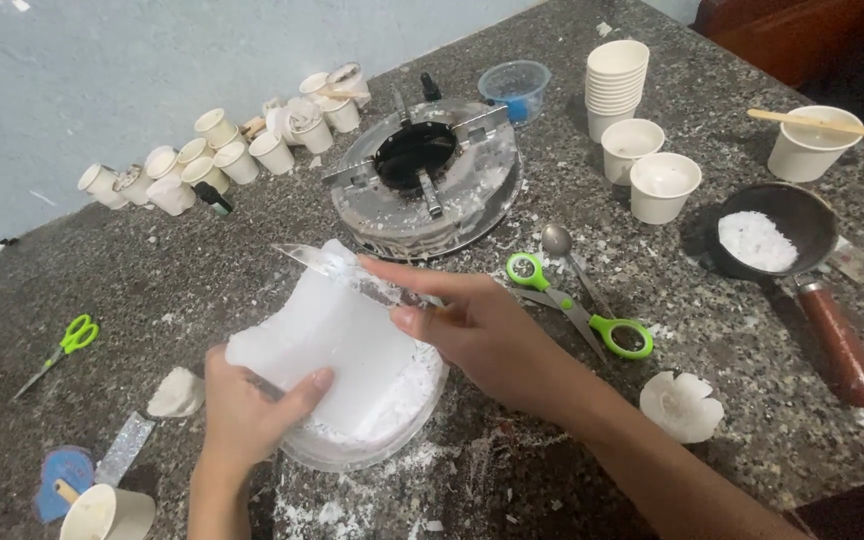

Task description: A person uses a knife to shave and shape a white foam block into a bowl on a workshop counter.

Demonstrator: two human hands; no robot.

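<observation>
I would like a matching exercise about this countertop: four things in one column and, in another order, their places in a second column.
Things:
1. white wax block
2. knife
3. green-handled scissors
4. small dark pan

Places:
A. holds white flakes, far right of the counter
B. held by the left hand over a clear bowl
C. lies beside a metal spoon
D. in the right hand, blade against the block

Pairs: 1-B, 2-D, 3-C, 4-A
</observation>
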